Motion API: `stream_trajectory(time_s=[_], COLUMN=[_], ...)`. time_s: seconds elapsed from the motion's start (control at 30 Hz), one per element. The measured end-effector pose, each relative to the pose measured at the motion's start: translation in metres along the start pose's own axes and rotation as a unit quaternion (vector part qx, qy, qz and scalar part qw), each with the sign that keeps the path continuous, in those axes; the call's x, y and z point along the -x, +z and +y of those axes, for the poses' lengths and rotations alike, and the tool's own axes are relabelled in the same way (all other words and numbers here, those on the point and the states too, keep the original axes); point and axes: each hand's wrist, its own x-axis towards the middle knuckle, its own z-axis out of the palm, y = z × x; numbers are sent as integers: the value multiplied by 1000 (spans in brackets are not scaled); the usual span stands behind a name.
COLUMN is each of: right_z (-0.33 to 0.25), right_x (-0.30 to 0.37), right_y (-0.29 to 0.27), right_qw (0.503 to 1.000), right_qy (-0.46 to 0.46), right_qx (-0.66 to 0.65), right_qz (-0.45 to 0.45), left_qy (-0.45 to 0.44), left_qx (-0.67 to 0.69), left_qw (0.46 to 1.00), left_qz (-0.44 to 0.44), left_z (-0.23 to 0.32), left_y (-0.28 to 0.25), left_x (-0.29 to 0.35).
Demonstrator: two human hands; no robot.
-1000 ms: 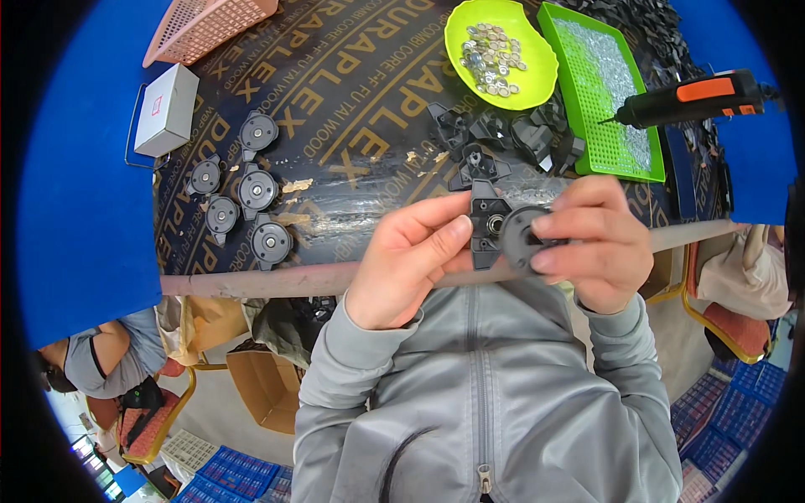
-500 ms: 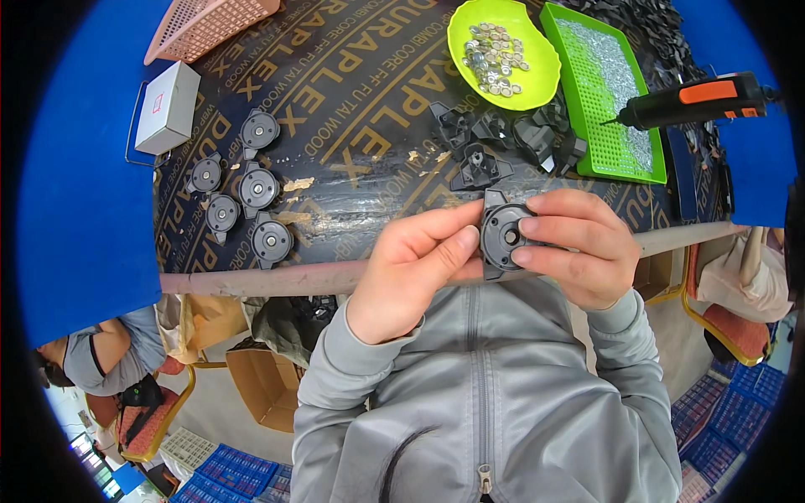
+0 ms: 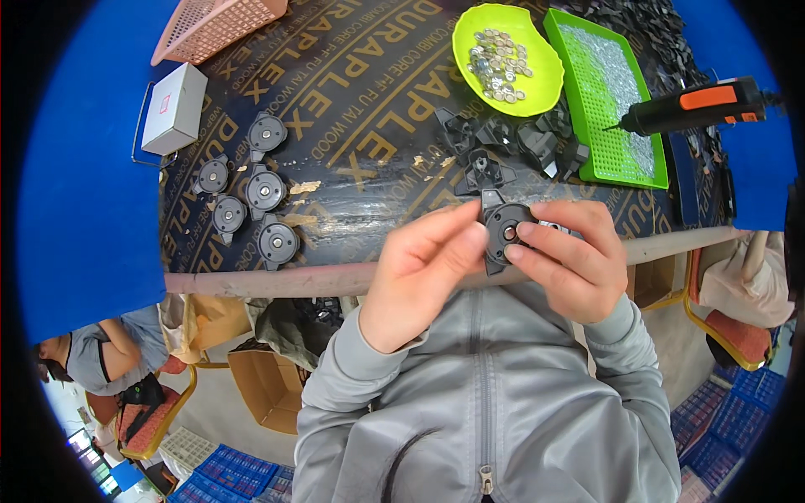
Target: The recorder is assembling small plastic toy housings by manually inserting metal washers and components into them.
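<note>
Both of my hands hold a black plastic part with a round disc face and a pointed bracket (image 3: 495, 223) at the table's front edge. My left hand (image 3: 415, 281) is closed, pinching its left side between thumb and fingers. The fingertips of my right hand (image 3: 583, 261) press on the disc around its centre hole. Something small and shiny (image 3: 551, 225) shows between the right-hand fingers; its kind is unclear. Just beyond, a black bracket piece (image 3: 486, 171) lies near several more black plastic pieces (image 3: 537, 144).
Several similar disc parts (image 3: 267, 186) lie at left, near a white box (image 3: 174, 109) and a pink basket (image 3: 220, 33). At the far right stand a yellow-green dish (image 3: 537, 63) of small metal pieces, a green tray (image 3: 587, 126) of silvery bits, and an orange-black electric screwdriver (image 3: 700, 105).
My right fingers have shifted slightly on the disc, and a shiny bit now shows between them. My left hand keeps its pinch. The whole view has moved slightly.
</note>
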Motion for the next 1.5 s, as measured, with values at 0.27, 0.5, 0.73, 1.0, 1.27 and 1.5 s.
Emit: stream_trajectory(time_s=[0.27, 0.5, 0.73, 1.0, 1.27, 1.5], right_z=[-20, -31, -34, 13, 23, 96], right_x=[-48, -59, -50, 14, 31, -44], right_y=[-33, -66, -79, -38, -20, 8], right_qw=[932, 917, 936, 963, 958, 977], right_qy=[64, 78, 136, 260, 288, 171], right_qx=[-344, -355, -309, -42, 14, 114], right_qz=[98, 162, 102, -61, -6, -51], left_qy=[273, 75, 77, 351, 181, 67], left_qx=[-544, -750, -765, -756, -599, -102], left_qw=[788, 652, 634, 551, 780, 992], left_qz=[95, 85, 82, 37, 21, 21], left_z=[42, 94, 98, 63, -19, -21], left_y=[-44, -115, -115, -56, 12, -10], left_x=[-40, -91, -99, -64, -28, -34])
